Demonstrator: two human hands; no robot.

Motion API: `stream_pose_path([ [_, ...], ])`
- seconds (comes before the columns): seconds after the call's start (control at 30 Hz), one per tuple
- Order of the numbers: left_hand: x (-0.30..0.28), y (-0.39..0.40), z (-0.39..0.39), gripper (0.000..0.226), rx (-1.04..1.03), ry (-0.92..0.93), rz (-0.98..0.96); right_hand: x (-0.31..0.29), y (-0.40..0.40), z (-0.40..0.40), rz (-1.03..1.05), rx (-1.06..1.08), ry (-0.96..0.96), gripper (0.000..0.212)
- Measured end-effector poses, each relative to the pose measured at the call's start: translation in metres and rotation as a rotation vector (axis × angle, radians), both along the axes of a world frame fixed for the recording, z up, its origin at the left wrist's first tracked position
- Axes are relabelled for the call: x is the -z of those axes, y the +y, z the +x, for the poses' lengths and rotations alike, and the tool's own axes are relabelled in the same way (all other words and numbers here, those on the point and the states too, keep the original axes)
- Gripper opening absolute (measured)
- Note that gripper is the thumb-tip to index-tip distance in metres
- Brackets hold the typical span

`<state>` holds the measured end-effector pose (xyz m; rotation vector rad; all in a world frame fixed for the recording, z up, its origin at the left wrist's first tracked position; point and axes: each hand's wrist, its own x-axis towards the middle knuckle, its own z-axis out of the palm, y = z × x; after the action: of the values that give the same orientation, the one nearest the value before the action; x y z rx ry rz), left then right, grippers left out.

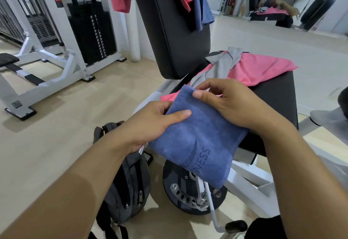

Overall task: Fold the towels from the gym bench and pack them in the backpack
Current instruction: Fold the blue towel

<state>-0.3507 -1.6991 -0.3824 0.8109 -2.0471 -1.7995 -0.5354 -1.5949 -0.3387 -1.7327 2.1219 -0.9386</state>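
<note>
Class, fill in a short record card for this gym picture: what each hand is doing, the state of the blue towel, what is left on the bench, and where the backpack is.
left hand: grips the blue towel's left edge
right hand: pinches its top corner
blue towel: folded, held over the bench edge
bench seat: pink towel and grey towel, unfolded
backpack: on the floor, lower left of the bench
</note>
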Motion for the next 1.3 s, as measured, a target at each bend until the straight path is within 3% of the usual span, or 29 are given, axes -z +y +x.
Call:
stream_pose_path([
  [0.1,0.005,-0.002,0.002,0.027,-0.013,0.082,0.061,-0.008,0.013,-0.011,0.247,0.002,-0.054,0.05],
  [0.2,0.004,-0.006,0.006,0.028,-0.046,0.114,0.197,-0.015,0.023,-0.019,0.381,-0.049,-0.079,0.04],
  [0.3,0.002,-0.011,0.009,0.032,-0.034,0.148,0.296,-0.016,0.022,-0.02,0.211,0.028,-0.155,0.035],
  [0.4,0.002,-0.013,0.009,0.043,-0.024,0.182,0.303,-0.007,0.015,-0.013,-0.016,0.097,-0.558,0.032],
  [0.47,0.002,-0.013,0.008,0.043,-0.074,0.228,0.29,-0.001,0.01,-0.012,-0.102,0.151,-0.772,0.039],
  [0.57,0.002,-0.013,0.004,0.036,-0.163,0.32,0.332,0.001,0.008,-0.011,-0.055,0.133,-0.898,0.06],
  [0.73,0.003,-0.014,0.001,0.041,-0.18,0.348,0.397,0.006,0.009,-0.011,0.013,0.027,-0.905,0.065],
  [0.93,0.003,-0.024,0.011,0.063,-0.105,0.233,0.249,0.017,0.004,-0.018,-0.002,0.032,-0.92,0.069],
  [1.17,0.004,-0.028,0.012,0.05,-0.14,0.265,0.315,0.016,0.007,-0.022,0.031,-0.038,-1.017,0.052],
  [1.3,0.006,-0.029,0.011,0.047,-0.168,0.323,0.367,0.013,0.007,-0.019,-0.026,0.018,-0.951,0.044],
])
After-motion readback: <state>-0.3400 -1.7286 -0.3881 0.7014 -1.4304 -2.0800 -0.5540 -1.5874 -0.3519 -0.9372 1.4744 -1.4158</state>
